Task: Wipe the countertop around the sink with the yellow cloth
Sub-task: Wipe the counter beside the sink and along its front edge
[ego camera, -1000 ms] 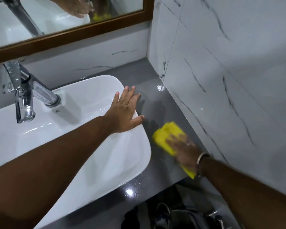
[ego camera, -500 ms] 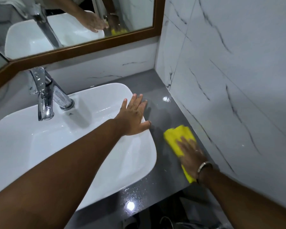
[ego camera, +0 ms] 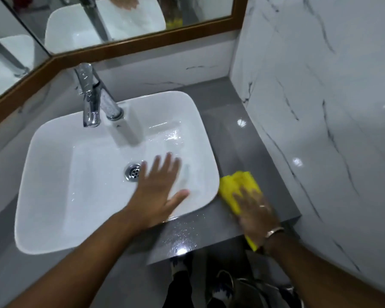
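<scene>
- Pressing flat on the cloth (ego camera: 236,185), the right hand (ego camera: 257,210) is seen with fingers spread, palm down, on the grey counter (ego camera: 231,134) to the right of the sink (ego camera: 60,196).
- The cloth is bunched; its long axis runs from the far left, touching or just beside the sink's right rim, toward the near right, where a yellow tip shows under the wrist at the counter's front edge.
- The strip of counter worked on is bounded by the sink rim on the left, the marble wall (ego camera: 320,107) on the right and the front edge close under the hand.
- Open counter is seen beyond the cloth, running back to the corner beneath the mirror (ego camera: 142,47).
- The left hand (ego camera: 158,192) is held open, fingers spread, over the basin's near right part, beside the drain (ego camera: 132,172); whether it touches the basin cannot be told, since it is blurred.
- The tap (ego camera: 93,96) stands at the basin's far rim.
</scene>
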`<state>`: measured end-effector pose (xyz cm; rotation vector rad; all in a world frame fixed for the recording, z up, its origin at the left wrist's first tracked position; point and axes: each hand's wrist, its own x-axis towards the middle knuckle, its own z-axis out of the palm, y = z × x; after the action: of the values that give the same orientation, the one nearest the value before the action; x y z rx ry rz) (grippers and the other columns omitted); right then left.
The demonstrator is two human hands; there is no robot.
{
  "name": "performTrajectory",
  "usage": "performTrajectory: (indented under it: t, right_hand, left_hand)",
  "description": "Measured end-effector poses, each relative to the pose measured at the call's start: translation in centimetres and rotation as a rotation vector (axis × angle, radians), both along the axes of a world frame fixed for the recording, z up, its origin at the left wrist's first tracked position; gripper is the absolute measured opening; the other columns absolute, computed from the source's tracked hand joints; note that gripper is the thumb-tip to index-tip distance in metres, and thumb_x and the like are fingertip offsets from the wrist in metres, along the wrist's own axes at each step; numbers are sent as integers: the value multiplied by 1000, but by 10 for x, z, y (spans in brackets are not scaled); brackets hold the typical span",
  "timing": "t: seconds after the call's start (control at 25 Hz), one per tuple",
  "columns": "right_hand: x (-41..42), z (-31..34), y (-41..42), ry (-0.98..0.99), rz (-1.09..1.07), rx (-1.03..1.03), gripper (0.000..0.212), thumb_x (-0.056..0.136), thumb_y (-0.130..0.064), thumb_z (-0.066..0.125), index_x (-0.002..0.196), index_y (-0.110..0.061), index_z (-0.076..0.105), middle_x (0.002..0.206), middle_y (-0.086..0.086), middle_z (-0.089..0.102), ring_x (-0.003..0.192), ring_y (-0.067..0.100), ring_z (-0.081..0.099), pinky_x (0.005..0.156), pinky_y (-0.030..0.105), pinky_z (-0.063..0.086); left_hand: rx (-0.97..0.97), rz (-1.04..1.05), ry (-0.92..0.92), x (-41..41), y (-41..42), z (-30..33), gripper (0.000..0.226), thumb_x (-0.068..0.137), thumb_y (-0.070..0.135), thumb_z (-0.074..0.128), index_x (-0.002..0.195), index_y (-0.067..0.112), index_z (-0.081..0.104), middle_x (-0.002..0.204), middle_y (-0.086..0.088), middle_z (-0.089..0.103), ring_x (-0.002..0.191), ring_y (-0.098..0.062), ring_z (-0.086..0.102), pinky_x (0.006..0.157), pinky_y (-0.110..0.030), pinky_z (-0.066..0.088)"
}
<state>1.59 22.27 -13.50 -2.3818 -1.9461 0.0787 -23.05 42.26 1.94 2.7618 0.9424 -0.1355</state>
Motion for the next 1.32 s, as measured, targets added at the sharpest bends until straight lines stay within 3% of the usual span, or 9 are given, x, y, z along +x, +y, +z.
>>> performTrajectory:
  t: [0.16, 0.24, 0.4, 0.6, 0.72, 0.84, 1.0, 1.16, 1.32]
  right_hand:
    - [-38, 20, 2, 173, -597, 126, 69, 73, -35, 39, 141, -24, 34, 151, 8, 32, 134, 37, 30, 100, 53, 31]
    - [-99, 24, 11, 220, -345, 159, 76, 70, -31, 45, 144, -26, 25, 155, 2, 22, 139, 29, 18, 104, 50, 28]
    - [-99, 15, -1, 168, 51, 71, 64, 71, -36, 48, 135, -29, 44, 143, 2, 45, 128, 34, 35, 90, 50, 47]
    - [-70, 22, -5, 175, -432, 85, 65, 72, -35, 42, 135, -22, 44, 145, 11, 42, 127, 43, 38, 102, 52, 32]
    - [-171, 23, 5, 252, -44, 73, 73, 64, -32, 62, 134, -25, 44, 146, 6, 40, 128, 40, 41, 107, 46, 25]
    - [-210, 28, 17, 267, 246, -46, 73, 64, -39, 62, 134, -37, 40, 146, -8, 40, 128, 27, 46, 100, 39, 39]
    - [-131, 26, -3, 108, 16, 8, 59, 78, -40, 39, 135, -29, 40, 144, 2, 42, 122, 40, 48, 89, 50, 48]
    - [-148, 30, 24, 80, -408, -121, 68, 78, -45, 28, 135, -11, 44, 144, 23, 39, 130, 45, 34, 107, 55, 27]
    - [-307, 28, 52, 173, -16, -101, 63, 74, -40, 37, 134, -24, 46, 142, 10, 47, 128, 37, 44, 105, 47, 33]
  left_hand:
    - [-20, 335, 109, -137, 9, -1, 87, 83, 78, 5, 154, 27, 6, 162, -7, 6, 147, -32, 3, 116, -56, 0]
    - [-37, 358, 118, -163, 16, 1, 84, 84, 78, 7, 153, 30, 4, 161, -5, 5, 148, -28, 0, 116, -53, -5]
    - [49, 289, 144, -203, 34, 4, 83, 86, 74, 9, 153, 26, 11, 161, -8, 12, 148, -31, 4, 115, -44, -13]
    - [-6, 273, 83, -219, 41, -2, 78, 89, 71, 11, 153, 25, 13, 160, -5, 13, 148, -23, 2, 117, -45, -10]
    - [-46, 300, 53, -221, 42, -4, 77, 90, 71, 11, 153, 27, 10, 160, -2, 11, 148, -19, -1, 118, -48, -8]
    - [-70, 298, 59, -228, 43, -7, 77, 89, 73, 11, 153, 30, 7, 161, -1, 10, 148, -17, -3, 118, -49, -8]
    - [-68, 312, 53, -223, 44, -7, 78, 89, 72, 10, 153, 28, 3, 162, -2, 8, 148, -20, -3, 118, -49, -10]
    - [3, 306, 13, -225, 41, -8, 80, 89, 71, 12, 153, 24, 12, 160, -6, 19, 148, -27, 10, 118, -53, -4]
    - [36, 281, 5, -243, 48, -10, 77, 91, 68, 15, 152, 21, 15, 156, -10, 29, 145, -31, 20, 117, -56, 3]
